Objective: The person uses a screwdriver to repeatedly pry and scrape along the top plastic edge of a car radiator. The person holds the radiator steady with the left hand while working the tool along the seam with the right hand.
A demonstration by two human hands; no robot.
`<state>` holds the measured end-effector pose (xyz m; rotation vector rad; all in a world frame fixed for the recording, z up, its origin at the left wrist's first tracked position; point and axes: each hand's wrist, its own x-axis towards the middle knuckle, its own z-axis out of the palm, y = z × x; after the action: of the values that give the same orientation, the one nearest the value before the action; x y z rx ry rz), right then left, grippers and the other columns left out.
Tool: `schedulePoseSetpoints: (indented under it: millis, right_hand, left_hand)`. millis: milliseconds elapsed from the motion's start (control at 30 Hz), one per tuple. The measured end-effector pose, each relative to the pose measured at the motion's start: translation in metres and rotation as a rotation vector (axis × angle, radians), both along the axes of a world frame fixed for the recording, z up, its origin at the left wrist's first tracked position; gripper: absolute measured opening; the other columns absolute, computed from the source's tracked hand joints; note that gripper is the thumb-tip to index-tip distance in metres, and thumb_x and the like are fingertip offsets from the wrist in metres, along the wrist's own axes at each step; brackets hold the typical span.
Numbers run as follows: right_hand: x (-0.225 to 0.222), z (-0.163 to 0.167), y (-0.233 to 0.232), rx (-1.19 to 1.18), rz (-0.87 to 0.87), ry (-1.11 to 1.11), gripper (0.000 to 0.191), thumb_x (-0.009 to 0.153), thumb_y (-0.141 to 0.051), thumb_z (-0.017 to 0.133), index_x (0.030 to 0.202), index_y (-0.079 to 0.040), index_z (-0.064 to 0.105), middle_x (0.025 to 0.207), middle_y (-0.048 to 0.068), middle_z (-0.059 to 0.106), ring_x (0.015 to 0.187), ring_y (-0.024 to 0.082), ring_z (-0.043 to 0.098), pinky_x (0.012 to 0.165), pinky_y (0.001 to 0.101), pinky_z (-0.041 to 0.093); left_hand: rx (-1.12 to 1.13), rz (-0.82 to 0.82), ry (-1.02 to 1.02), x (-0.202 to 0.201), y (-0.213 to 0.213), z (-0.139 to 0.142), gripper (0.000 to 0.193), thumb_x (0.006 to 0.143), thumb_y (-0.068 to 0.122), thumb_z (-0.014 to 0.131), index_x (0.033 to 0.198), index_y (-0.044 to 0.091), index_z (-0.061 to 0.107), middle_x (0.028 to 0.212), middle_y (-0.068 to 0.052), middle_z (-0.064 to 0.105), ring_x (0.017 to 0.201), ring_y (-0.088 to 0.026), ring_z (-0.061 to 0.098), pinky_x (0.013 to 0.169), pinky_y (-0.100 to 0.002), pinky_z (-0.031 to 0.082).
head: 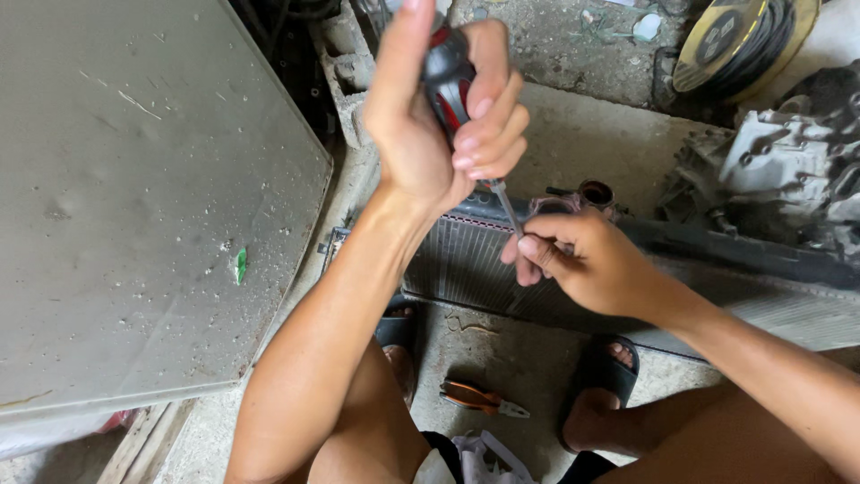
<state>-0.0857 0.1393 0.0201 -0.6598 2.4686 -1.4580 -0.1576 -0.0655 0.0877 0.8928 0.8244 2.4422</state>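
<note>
Gripping the red-and-black screwdriver (448, 76) handle tight in the left hand (430, 116), blade slanting down to the upper edge of the finned radiator (466, 260) lying on the concrete floor (502, 358). Pinching the shaft near its tip with the right hand (582, 260), fingertips (528, 255) touching the fins. Risking, probably, a slip off the edge: pressing at a slant, stabbing the steadying fingers or bending soft fins. Seeing no filled containers; only the radiator's open filler neck (597, 192), contents hidden. Leaving orange-handled pliers (479, 397) between the sandalled feet.
</note>
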Motion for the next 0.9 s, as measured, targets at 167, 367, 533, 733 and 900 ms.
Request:
schedulePoseSetpoints:
  millis: [167,367,533,733,900]
  right_hand:
    - [0.012,-0.001,-0.005,0.001,-0.032,0.139,0.018,0.095,-0.002,0.058,0.08,0.0,0.068,0.059,0.004,0.064,0.052,0.011,0.06,0.049,0.0276,0.047]
    - [0.014,0.008,-0.001,-0.006,-0.144,0.201,0.024,0.096,0.001,0.058,0.074,0.002,0.065,0.055,0.006,0.06,0.049,0.011,0.057,0.049,0.0286,0.045]
    - [0.011,0.009,-0.002,0.073,-0.069,0.039,0.02,0.093,0.0,0.058,0.076,0.002,0.069,0.057,0.007,0.067,0.051,0.013,0.063,0.051,0.0286,0.05]
    - [0.001,0.011,0.004,0.076,0.068,0.011,0.019,0.098,-0.01,0.057,0.099,0.003,0.072,0.079,0.006,0.08,0.075,0.01,0.078,0.072,0.0257,0.061]
    - [0.006,0.016,0.006,-0.063,-0.006,0.02,0.022,0.1,-0.013,0.06,0.111,0.003,0.07,0.089,0.007,0.078,0.079,0.012,0.073,0.073,0.0275,0.06]
  left_hand:
    - [-0.059,-0.035,-0.037,-0.003,0.014,-0.009,0.042,0.109,0.022,0.06,0.074,0.011,0.04,0.051,-0.001,0.031,0.038,-0.011,0.023,0.037,-0.029,0.017]
    - [0.063,0.058,-0.167,-0.012,0.014,-0.01,0.036,0.103,0.018,0.061,0.073,0.011,0.042,0.055,0.0,0.032,0.042,-0.011,0.022,0.039,-0.031,0.017]
    - [-0.016,0.158,-0.207,-0.009,0.018,-0.011,0.035,0.103,0.022,0.06,0.074,0.011,0.044,0.055,0.0,0.034,0.041,-0.012,0.025,0.038,-0.032,0.018]
    - [-0.01,0.144,-0.157,0.0,0.02,-0.014,0.055,0.104,0.053,0.046,0.073,0.008,0.045,0.054,-0.002,0.036,0.042,-0.014,0.03,0.041,-0.031,0.025]
    - [0.044,0.276,-0.239,-0.005,0.027,-0.021,0.06,0.102,0.06,0.043,0.076,0.006,0.049,0.058,-0.004,0.042,0.045,-0.016,0.037,0.045,-0.033,0.033]
